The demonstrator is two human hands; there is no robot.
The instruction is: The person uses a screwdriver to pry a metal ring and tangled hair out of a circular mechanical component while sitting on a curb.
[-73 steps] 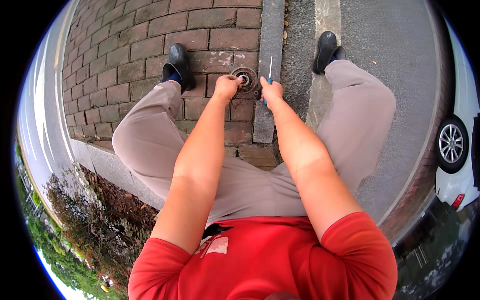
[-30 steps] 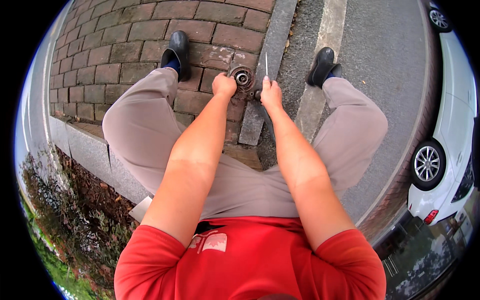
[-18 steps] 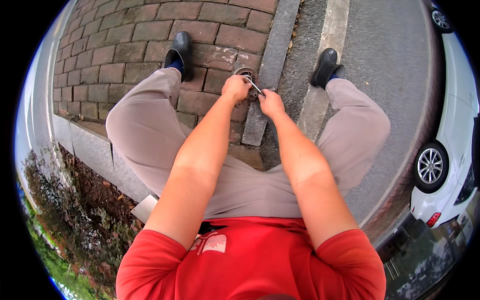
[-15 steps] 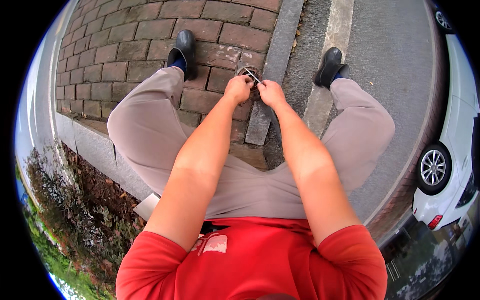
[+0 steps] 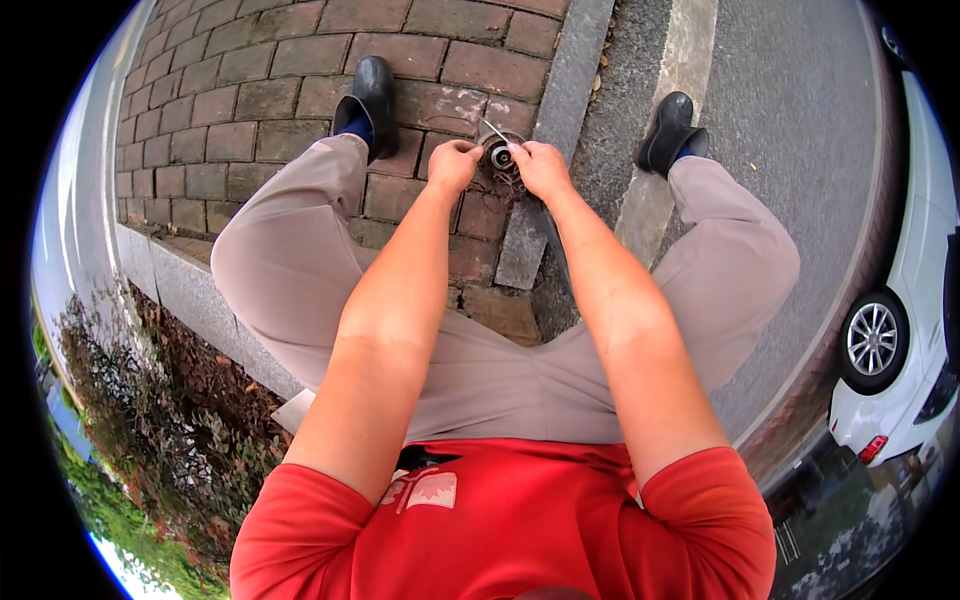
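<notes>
A round, rusty metal part [image 5: 502, 157] with a ringed bore lies on the bricks beside the stone strip, between my feet. My left hand [image 5: 452, 166] is closed, thumb and fingertips at the part's left edge. My right hand [image 5: 541, 170] grips a screwdriver [image 5: 494, 127] at the part's upper right; the thin metal shaft points up and left across the rim, and the handle is mostly hidden in my fingers.
Red brick paving [image 5: 300, 90] meets a grey stone strip [image 5: 565, 75] and asphalt [image 5: 780, 120] with a pale painted band. My two dark shoes [image 5: 372, 90] flank the part. A white car [image 5: 900, 390] stands at right; shrubs [image 5: 150, 400] and a low kerb are at lower left.
Since half a second ago my left hand has shifted left, off the part's middle, uncovering the bore. My right hand has risen slightly, and the screwdriver's shaft has moved up and left.
</notes>
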